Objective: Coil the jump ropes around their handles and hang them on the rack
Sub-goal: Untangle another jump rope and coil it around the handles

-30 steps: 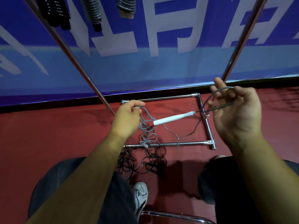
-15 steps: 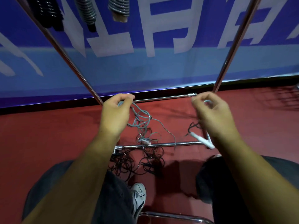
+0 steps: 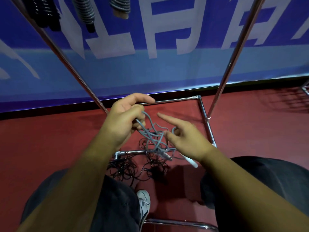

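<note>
The left hand (image 3: 123, 119) pinches the tangled grey jump rope (image 3: 146, 131) in curled fingers, while the blurred right hand (image 3: 185, 139) points its index finger beside it, its grip unclear.

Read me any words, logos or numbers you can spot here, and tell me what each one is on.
Blue banner: large white characters, cut off by the frame's top edge, so none can be quoted.
White shoe: a dark mark, no legible letters.
White handle: no print visible.
No other text shows.
</note>
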### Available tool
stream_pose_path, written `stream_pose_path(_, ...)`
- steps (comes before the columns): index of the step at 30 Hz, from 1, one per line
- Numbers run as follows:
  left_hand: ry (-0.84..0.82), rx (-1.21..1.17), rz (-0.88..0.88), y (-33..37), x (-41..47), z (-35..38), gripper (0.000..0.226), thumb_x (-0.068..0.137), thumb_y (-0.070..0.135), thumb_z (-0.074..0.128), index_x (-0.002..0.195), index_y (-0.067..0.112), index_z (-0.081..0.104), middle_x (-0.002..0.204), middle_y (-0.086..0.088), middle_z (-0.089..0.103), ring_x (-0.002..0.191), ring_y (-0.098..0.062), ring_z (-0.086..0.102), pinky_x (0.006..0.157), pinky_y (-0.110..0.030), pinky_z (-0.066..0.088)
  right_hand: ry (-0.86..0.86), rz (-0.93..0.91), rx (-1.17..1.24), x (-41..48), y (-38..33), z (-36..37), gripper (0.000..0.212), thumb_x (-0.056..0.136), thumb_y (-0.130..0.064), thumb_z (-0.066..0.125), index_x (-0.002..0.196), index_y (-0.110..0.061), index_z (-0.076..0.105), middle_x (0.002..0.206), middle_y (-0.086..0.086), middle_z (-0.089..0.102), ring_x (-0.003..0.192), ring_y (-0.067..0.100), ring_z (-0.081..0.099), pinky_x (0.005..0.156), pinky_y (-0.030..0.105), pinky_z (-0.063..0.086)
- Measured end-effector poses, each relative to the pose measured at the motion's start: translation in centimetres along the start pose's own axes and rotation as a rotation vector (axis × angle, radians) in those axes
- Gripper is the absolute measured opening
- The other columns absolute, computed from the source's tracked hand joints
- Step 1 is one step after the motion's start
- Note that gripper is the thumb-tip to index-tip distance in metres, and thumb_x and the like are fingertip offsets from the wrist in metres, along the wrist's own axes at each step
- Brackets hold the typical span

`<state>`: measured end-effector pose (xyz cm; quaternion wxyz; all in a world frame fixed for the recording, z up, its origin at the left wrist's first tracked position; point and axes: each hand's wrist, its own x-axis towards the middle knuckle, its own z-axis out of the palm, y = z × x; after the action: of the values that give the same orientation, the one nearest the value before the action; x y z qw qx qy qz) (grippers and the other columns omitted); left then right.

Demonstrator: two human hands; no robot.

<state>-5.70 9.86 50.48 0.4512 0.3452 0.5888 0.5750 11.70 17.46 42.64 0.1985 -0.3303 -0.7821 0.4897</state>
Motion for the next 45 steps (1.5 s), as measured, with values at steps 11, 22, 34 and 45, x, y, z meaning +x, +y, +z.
stream_pose_path(11,-0.306,0.221,-0.058,0.1,-1.0,1.5,0.045,0.066,0.003,0.047,0.088,0.028,0.076,0.055,0.000,0.029,0.055,-0.018,0.022,0.057,-0.034,0.020,-0.141,-0.072,0.071,-0.5,-0.7,0.3,0.035,0.096,-0.021,0.064,0.127,-0.038,0.066,0.056,-0.007,0.033,0.052,0.008,0.029,0.051,0.027,0.029)
stream_pose_path(22,-0.337,0.066,-0.033,-0.2,-1.0,0.6,0.030,0.075,0.008,0.055,0.088,0.024,0.078,0.049,0.004,0.031,0.042,-0.005,0.027,0.049,-0.021,0.024,-0.144,-0.008,-0.077,-0.8,-0.9,0.1,0.015,0.092,-0.023,0.069,0.081,-0.028,0.062,0.060,-0.017,0.060,0.055,0.003,0.052,0.057,0.013,0.036)
stream_pose_path(34,-0.098,0.592,-0.023,-1.4,0.5,-0.8,0.037,0.107,0.033,0.050,0.084,0.021,0.076,0.049,0.014,0.043,0.048,-0.002,0.039,0.058,-0.027,0.034,0.052,0.277,0.586,-0.5,-2.0,-2.2,0.042,0.102,-0.032,0.058,0.064,-0.022,0.044,0.059,0.002,0.028,0.045,0.011,0.017,0.040,0.018,0.017)
stream_pose_path(45,-0.338,0.956,-0.170,-3.9,0.2,-0.1,0.016,0.096,0.027,0.068,0.111,0.034,0.068,0.072,0.008,0.072,0.055,-0.003,0.059,0.059,-0.025,0.051,0.019,0.232,0.835,-0.5,-2.7,-2.7,0.035,0.101,-0.041,0.053,0.075,-0.018,0.055,0.060,-0.001,0.034,0.048,0.014,0.018,0.051,0.031,0.010)
